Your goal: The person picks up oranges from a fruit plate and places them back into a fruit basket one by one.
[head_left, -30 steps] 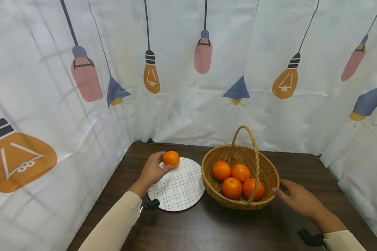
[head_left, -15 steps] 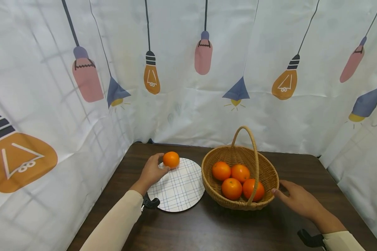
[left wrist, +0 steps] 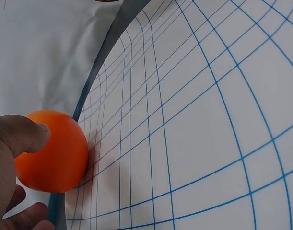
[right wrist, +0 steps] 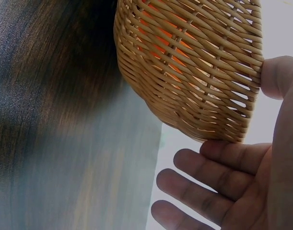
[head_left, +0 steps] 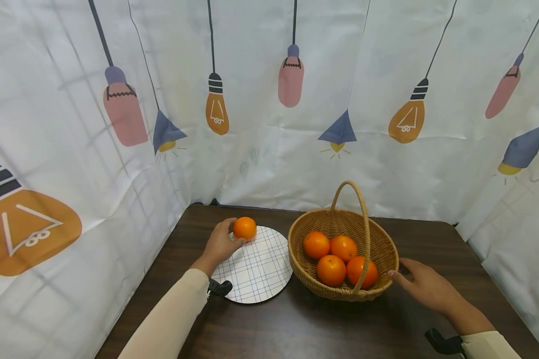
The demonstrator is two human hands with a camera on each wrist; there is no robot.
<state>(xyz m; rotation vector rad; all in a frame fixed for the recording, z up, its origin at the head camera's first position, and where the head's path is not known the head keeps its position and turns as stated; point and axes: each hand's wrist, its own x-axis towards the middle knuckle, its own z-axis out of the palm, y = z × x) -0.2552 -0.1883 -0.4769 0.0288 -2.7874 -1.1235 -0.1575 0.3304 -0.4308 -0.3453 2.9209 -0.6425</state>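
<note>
My left hand (head_left: 221, 243) reaches to the far left edge of a round white plate (head_left: 260, 269) with blue grid lines. Its thumb and fingers pinch an orange (head_left: 244, 229) at the plate's rim. The left wrist view shows the thumb lying on the side of that orange (left wrist: 60, 158), with the other fingers below, partly hidden. Right of the plate stands a wicker basket (head_left: 312, 286) with a tall arched handle, holding several oranges. My right hand (head_left: 431, 286) rests at the basket's right side. In the right wrist view, its thumb and index fingertip touch the wicker wall (right wrist: 199, 86) while the fingers stay extended.
The dark brown wooden table (head_left: 269, 329) carries the plate and basket. A white curtain (head_left: 260, 164) printed with lamps and bulbs hangs behind the table and along both sides. A black strap device (head_left: 444, 343) sits on my right wrist.
My left forearm and wrist have shifted slightly to the right, while the fingers stay around the orange. The basket, plate and right hand show almost no movement.
</note>
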